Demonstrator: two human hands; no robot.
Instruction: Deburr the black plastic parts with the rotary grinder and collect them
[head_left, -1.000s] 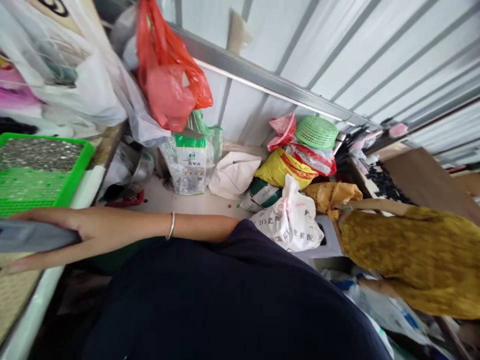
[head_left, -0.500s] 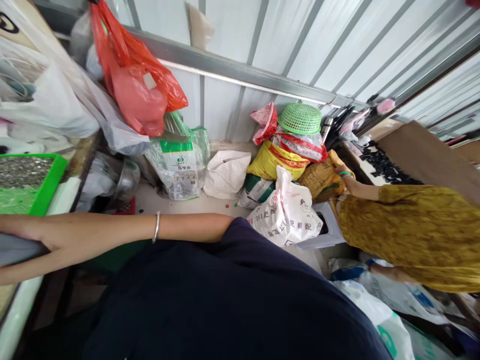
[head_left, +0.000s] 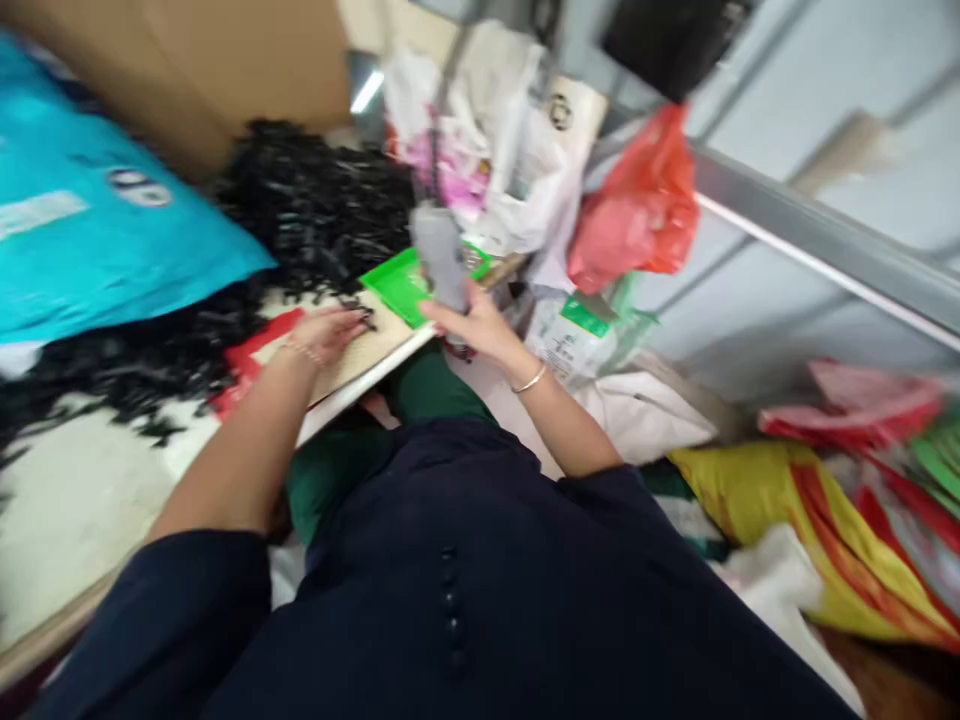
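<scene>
My left hand is over the table with its fingers bent together on a small black part; blur hides its exact shape. A cream board or pad with red beside it lies under that hand. My right hand, a bracelet on its wrist, wraps the lower end of a grey tool that looks like an electric screwdriver, with a dark cord running up from it. Behind the tool is a green tray holding small metal pieces. A large heap of black parts spreads beyond my left hand.
A blue plastic bag lies on the black parts at left. White bags and a red bag hang by the metal wall. Several sacks, including a yellow one, stand on the floor at right. A cardboard sheet stands behind.
The view has swung left from the sacks and the co-worker to the table. Both my hands now show; the right one still holds the grey tool.
</scene>
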